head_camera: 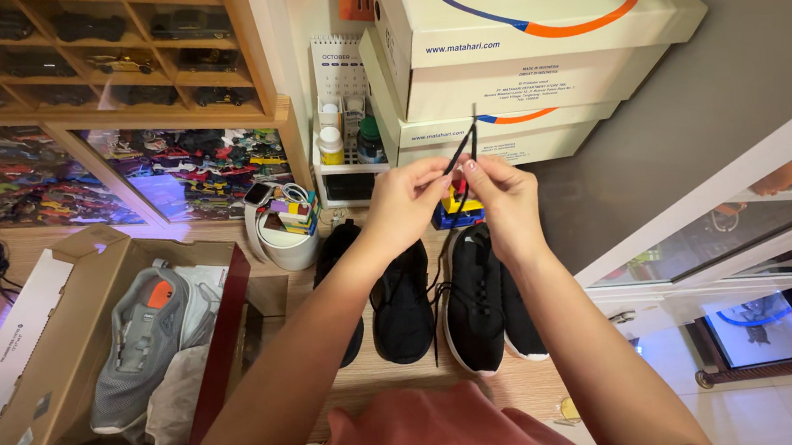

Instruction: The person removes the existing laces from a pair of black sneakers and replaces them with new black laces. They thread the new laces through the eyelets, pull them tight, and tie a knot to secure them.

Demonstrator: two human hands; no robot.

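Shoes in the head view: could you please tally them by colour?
Black shoes on the floor: 2
Grey shoe in the open cardboard box: 1
Total: 3
Both hands, left hand and right hand, hold a black lace.

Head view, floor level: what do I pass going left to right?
Open cardboard box with a grey shoe → white cup → left black shoe → right black shoe → glass cabinet.

Home room: toy-car display shelves [119, 56], shoeboxes [515, 62].
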